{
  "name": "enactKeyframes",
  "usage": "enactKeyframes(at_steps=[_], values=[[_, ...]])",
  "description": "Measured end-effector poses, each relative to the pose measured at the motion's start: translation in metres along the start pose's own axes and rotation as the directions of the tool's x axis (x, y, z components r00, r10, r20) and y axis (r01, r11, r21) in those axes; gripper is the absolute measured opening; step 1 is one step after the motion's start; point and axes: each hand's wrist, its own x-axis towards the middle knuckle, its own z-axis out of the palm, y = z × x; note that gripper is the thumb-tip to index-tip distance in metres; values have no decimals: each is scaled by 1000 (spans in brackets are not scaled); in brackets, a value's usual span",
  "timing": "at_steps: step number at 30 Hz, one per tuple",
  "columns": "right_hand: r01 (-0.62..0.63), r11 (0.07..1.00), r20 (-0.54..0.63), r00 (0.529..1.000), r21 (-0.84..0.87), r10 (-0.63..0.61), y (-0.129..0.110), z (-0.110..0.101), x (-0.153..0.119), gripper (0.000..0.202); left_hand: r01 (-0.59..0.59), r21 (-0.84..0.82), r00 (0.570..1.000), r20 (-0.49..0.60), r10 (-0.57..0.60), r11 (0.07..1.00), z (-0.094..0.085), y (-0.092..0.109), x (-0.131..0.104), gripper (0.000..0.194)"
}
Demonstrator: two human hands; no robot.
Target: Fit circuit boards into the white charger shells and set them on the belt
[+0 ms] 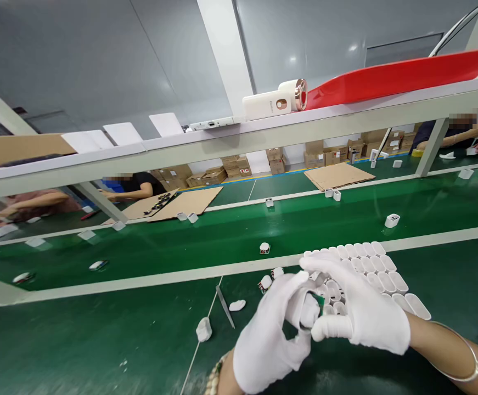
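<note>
My left hand (268,336), in a white glove, closes around a small white plastic part (309,311) with a green circuit board edge (320,301). From the other side my right hand (360,307), also gloved, grips the same part between thumb and fingers. The gloves hide much of it. Behind my right hand stand rows of white oval casings (387,282), open at the top. Small round white-topped components (265,282) lie just beyond my left hand. To its left are metal tweezers (225,307), a flat white piece (237,305) and a white lump (204,329).
A green conveyor belt (222,241) runs across in front, carrying scattered white parts, including a white casing (392,220). Above it spans a shelf (206,144) with a white handheld device (267,104) and a red tray (399,77). Co-workers sit across the belt near cardboard sheets (337,176).
</note>
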Motion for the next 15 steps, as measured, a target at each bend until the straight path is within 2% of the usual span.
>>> enactKeyframes(at_steps=[1, 3, 5, 8, 10, 12, 15], values=[[-104, 984, 81, 992, 144, 93, 4, 3, 1, 83, 14, -52, 1000, 15, -13, 999, 5, -2, -1, 74], [-206, 907, 232, 964, 367, 126, 11, 10, 5, 85, 43, -132, 998, 42, -38, 990, 16, -7, -3, 75], [-197, 843, 233, 968, 500, 88, 15, 19, 9, 77, 54, -161, 998, 34, -49, 985, 23, -13, -5, 76], [-249, 770, 206, 966, 587, 155, 18, 31, 12, 75, -1, -158, 1000, -4, 0, 987, 27, -18, -7, 81], [-290, 758, 226, 955, 584, 191, 19, 34, 14, 75, 8, -137, 1000, -1, -8, 990, 25, -18, -6, 84], [-253, 844, 213, 962, 473, 169, 20, 30, 14, 68, 88, -135, 995, 53, -82, 987, 21, -15, -2, 83], [-139, 963, 162, 981, 230, 103, 22, 16, 13, 46, 190, -143, 975, 144, -169, 971, 17, -7, 5, 84]])
